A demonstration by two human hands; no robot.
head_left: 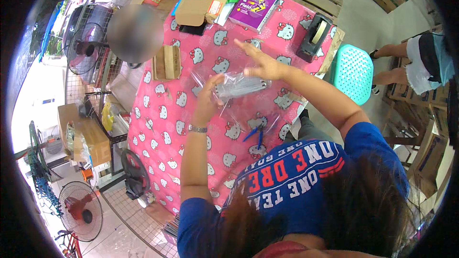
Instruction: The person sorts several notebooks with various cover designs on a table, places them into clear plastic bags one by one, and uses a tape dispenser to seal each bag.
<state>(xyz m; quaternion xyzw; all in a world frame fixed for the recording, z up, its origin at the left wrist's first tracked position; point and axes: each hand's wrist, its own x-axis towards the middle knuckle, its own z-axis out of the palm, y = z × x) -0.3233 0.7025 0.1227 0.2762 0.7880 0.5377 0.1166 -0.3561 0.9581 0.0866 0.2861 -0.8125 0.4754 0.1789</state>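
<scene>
Handling grey bundle (241, 87); lettered book (253, 10)

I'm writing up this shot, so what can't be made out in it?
In the head view:
Pale bundle: exact contents, obscured by shiny clear plastic.
Blue-handled tool: tip shape, too small.
Round blurred patch: whatever it covers.
Person at right: upper body, cut off by the picture's edge.

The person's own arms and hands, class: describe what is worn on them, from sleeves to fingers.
Both arms have short, plain blue sleeves, leaving the forearms bare. The left wrist carries a silver-coloured band; whether watch or bracelet is unclear. The right wrist shows nothing worn. Neither the left hand nor the right hand wears a glove.
</scene>
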